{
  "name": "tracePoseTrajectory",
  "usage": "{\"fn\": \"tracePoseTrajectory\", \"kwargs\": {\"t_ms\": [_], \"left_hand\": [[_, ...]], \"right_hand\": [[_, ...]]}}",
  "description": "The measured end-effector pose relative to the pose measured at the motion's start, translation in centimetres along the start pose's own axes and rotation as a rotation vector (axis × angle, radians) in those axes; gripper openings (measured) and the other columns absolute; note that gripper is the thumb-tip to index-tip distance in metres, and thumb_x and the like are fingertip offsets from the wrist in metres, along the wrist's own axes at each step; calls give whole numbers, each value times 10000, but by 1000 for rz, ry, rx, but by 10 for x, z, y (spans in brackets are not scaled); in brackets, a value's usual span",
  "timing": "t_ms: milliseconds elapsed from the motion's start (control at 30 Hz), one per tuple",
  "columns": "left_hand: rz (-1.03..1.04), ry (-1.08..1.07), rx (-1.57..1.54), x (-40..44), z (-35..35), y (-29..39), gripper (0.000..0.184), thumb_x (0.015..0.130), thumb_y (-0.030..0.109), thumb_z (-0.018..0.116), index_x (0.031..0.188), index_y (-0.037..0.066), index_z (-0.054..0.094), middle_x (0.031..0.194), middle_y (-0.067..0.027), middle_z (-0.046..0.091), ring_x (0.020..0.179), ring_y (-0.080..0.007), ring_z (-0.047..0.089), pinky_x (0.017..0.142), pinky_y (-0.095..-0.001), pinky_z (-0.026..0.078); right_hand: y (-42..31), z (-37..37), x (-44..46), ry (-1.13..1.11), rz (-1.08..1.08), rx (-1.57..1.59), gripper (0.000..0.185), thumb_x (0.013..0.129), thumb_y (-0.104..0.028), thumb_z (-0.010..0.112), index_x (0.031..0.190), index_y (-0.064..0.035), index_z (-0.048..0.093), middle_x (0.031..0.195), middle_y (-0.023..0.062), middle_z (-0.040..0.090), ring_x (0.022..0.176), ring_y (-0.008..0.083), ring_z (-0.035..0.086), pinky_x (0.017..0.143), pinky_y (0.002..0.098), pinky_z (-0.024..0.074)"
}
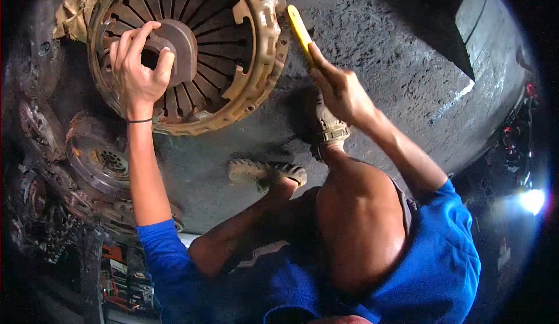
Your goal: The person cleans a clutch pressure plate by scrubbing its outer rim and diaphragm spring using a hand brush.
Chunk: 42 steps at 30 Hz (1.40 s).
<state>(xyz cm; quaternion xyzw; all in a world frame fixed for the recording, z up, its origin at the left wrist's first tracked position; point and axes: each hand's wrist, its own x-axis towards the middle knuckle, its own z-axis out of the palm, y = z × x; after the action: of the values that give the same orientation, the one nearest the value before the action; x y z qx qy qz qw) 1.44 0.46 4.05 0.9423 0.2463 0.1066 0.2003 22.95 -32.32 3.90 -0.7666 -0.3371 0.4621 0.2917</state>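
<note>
Rusty metal housing (266,62) lies on pitted grey floor (372,44), a smooth thick ring (185,47) within its rim; left hand (140,71) has fingers spread over the ring, grip unclear; right hand's (342,94) fingers clamp a yellow handle (297,28).

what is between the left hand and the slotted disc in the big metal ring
A dark round metal piece: in the head view it sits over the middle of the slotted disc, with the left hand on it.
</note>
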Motion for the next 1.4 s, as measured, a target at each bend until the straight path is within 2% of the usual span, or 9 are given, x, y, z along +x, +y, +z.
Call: {"fn": "tracePoseTrajectory", "kwargs": {"t_ms": [33, 67, 167, 333, 500, 567, 667, 900, 1400], "left_hand": [[3, 9, -9, -1, 1, 0, 380, 803, 208, 672, 1171, 128, 728, 1089, -91, 681, 984, -304, 602, 911, -442, 445], [7, 25, -17, -1, 3, -2, 376, 806, 208, 672, 1169, 128, 728, 1084, -91, 681, 985, -304, 602, 912, -443, 445], [13, 45, -29, -6, 9, -9, 362, 820, 218, 667, 1164, 120, 725, 1074, -83, 685, 974, -293, 607, 921, -431, 434], [35, 147, -28, -8, 13, -15, 353, 770, 303, 728, 1091, 159, 761, 978, -52, 685, 913, -263, 601, 860, -399, 450], [22, 159, -6, -9, 16, -17, 342, 820, 252, 692, 1139, 141, 745, 1003, -72, 678, 948, -266, 599, 920, -397, 418], [8, 143, -3, -13, 18, -17, 342, 822, 259, 689, 1139, 144, 748, 1025, -68, 688, 957, -265, 606, 915, -397, 424], [1, 151, 22, -13, 17, -17, 342, 826, 265, 690, 1142, 147, 749, 1049, -60, 700, 967, -260, 611, 915, -400, 428], [10, 146, 8, -13, 18, -20, 351, 821, 277, 700, 1141, 142, 749, 1036, -69, 708, 962, -268, 617, 924, -402, 417], [67, 107, -7, -8, 15, -23, 345, 819, 278, 709, 1135, 151, 759, 1001, -64, 699, 932, -272, 618, 890, -414, 434]], "right_hand": [[-6, -10, 9, -41, 38, -29, 517, 1043, -181, 557, 1536, -81, 434, 777, 328, 586, 736, 493, 685, 659, 485, 540], [-18, -19, 22, -82, 49, -123, 529, 1063, -177, 542, 1564, -69, 411, 711, 246, 530, 594, 194, 587, 653, 382, 542], [-9, 5, -5, -37, 130, -20, 533, 1071, -190, 537, 1574, -82, 399, 781, 274, 558, 724, 120, 557, 720, 363, 526], [-1, -6, -29, 27, 81, 6, 482, 1078, -249, 519, 1545, -137, 470, 1034, 319, 683, 1052, 188, 692, 845, 395, 547], [-32, 9, 2, 32, 236, -54, 489, 1074, -217, 516, 1542, -92, 450, 1152, 325, 675, 1046, 239, 253, 909, 360, 536], [-9, 14, -16, 103, -47, -107, 488, 1072, -211, 513, 1538, -86, 442, 1036, 348, 642, 1100, 416, 463, 859, 376, 542], [-9, 12, -11, 131, -59, -161, 484, 1075, -202, 504, 1539, -83, 436, 899, 365, 585, 1002, 338, 737, 792, 432, 547], [3, 15, -23, 147, -96, -103, 495, 1059, -202, 532, 1535, -89, 450, 777, 318, 578, 628, 267, 658, 652, 424, 526], [-40, -6, -18, 5, 149, -129, 483, 1055, -216, 547, 1519, -95, 487, 790, 295, 636, 675, 345, 717, 659, 410, 537]]}}
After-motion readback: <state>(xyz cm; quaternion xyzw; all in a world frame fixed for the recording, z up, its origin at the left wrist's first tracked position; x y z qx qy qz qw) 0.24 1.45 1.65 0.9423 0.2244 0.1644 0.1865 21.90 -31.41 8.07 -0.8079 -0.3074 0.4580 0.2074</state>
